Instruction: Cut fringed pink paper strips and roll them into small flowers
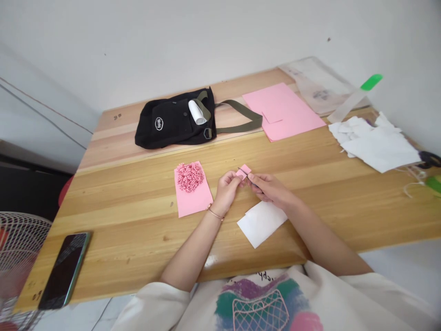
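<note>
A small pink paper piece [244, 169] is pinched in the fingers of my left hand [228, 186]. My right hand [268, 186] grips a thin dark pointed tool [254, 185], its narrow tip lying across the pink paper. Most of the tool is covered by my fingers, so its exact kind does not show. Left of my hands lies a pink card [193, 203] with a cluster of curled pink paper pieces [189, 177] on its upper part. Below my right hand, folded white paper [260, 224] rests on the table, partly under my forearm.
A black bag [172, 118] with a white roll [197, 112] on it lies at the back. Pink sheets [285, 110], white paper scraps [379, 142] and black scissors handles [430, 158] are on the right. A phone [65, 270] lies near the left edge, beside a fan [20, 243].
</note>
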`<state>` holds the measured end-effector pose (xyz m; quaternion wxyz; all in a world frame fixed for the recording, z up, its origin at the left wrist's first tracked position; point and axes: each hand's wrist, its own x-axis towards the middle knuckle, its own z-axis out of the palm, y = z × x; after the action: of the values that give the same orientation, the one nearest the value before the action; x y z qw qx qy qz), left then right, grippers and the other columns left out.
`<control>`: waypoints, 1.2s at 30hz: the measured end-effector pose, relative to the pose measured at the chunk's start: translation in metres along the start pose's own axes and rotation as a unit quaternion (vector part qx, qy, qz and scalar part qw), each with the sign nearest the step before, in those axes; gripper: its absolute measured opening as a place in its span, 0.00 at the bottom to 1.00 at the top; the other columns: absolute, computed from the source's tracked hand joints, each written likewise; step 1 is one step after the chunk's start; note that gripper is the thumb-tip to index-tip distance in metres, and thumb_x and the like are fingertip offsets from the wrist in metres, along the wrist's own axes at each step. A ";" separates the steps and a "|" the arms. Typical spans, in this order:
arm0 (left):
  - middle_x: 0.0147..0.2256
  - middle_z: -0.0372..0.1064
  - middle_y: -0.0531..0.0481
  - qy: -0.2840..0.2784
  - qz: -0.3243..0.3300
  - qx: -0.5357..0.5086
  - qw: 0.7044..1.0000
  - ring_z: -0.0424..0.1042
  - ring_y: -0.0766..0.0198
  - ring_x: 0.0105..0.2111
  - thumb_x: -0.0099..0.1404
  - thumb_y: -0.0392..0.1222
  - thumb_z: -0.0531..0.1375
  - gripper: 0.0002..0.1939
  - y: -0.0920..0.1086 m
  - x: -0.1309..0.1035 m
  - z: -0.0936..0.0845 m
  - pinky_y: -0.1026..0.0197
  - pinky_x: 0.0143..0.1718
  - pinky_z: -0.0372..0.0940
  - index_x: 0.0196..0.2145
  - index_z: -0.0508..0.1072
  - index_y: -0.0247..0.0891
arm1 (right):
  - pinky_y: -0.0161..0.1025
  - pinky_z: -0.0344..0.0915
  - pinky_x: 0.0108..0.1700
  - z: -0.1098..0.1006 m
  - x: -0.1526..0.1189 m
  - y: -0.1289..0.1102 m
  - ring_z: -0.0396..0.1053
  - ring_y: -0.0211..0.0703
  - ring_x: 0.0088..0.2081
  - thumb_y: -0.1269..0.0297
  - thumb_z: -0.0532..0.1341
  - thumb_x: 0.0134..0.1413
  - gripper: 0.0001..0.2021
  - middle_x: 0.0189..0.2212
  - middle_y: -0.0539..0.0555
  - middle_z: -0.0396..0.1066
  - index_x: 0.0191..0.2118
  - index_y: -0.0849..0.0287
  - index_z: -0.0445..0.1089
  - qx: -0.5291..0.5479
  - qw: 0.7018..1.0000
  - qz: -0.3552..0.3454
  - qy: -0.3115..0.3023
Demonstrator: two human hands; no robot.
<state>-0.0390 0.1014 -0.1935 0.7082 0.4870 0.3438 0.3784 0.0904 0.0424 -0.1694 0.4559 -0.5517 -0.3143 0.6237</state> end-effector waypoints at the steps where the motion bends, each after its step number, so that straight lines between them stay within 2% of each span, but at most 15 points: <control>1: 0.20 0.65 0.55 0.000 0.000 0.000 1.000 0.63 0.70 0.24 0.54 0.39 0.59 0.09 0.000 0.000 0.000 0.65 0.31 0.57 0.20 0.64 0.36 | 0.29 0.35 0.14 0.000 0.000 0.000 0.39 0.25 0.13 0.44 0.61 0.46 0.21 0.15 0.40 0.45 0.25 0.60 0.63 0.000 1.000 0.000 0.000; 14: 0.20 0.64 0.55 0.002 -0.001 -0.001 1.000 0.62 0.70 0.23 0.53 0.39 0.59 0.08 -0.001 0.000 0.000 0.65 0.31 0.57 0.20 0.64 0.36 | 0.30 0.35 0.13 0.000 0.002 0.000 0.40 0.25 0.12 0.44 0.60 0.47 0.20 0.13 0.40 0.47 0.24 0.59 0.63 0.014 1.000 0.010 0.011; 22: 0.18 0.63 0.55 -0.063 -0.022 0.022 0.998 0.61 0.69 0.22 0.49 0.38 0.58 0.06 0.004 -0.002 -0.007 0.64 0.30 0.56 0.18 0.66 0.35 | 0.30 0.34 0.13 -0.005 0.004 0.000 0.41 0.24 0.11 0.42 0.59 0.47 0.22 0.14 0.40 0.49 0.27 0.60 0.64 0.083 0.996 -0.006 0.027; 27: 0.17 0.59 0.57 -0.108 -0.035 0.055 0.992 0.56 0.71 0.21 0.48 0.37 0.59 0.06 0.009 -0.004 -0.008 0.65 0.26 0.50 0.18 0.66 0.35 | 0.30 0.36 0.14 -0.006 0.001 -0.003 0.40 0.25 0.13 0.52 0.67 0.40 0.18 0.12 0.38 0.47 0.31 0.60 0.67 0.042 0.999 -0.011 0.006; 30: 0.18 0.59 0.57 -0.125 -0.036 0.067 0.989 0.55 0.71 0.22 0.46 0.37 0.60 0.05 0.011 -0.005 -0.007 0.66 0.26 0.49 0.18 0.67 0.34 | 0.30 0.35 0.14 -0.005 -0.001 -0.005 0.40 0.25 0.12 0.58 0.69 0.38 0.16 0.11 0.38 0.47 0.31 0.61 0.67 0.034 0.999 -0.002 0.006; 36: 0.18 0.60 0.56 -0.107 -0.029 0.068 0.992 0.56 0.72 0.21 0.51 0.39 0.60 0.06 0.010 -0.006 -0.003 0.66 0.26 0.50 0.20 0.69 0.34 | 0.30 0.35 0.14 -0.003 -0.002 -0.007 0.40 0.24 0.12 0.60 0.68 0.38 0.14 0.10 0.38 0.47 0.24 0.59 0.63 0.040 0.999 -0.004 0.026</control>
<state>-0.0463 0.1003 -0.1846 0.7169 0.5611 0.3054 0.2792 0.0950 0.0431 -0.1627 0.4881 -0.5477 -0.2797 0.6193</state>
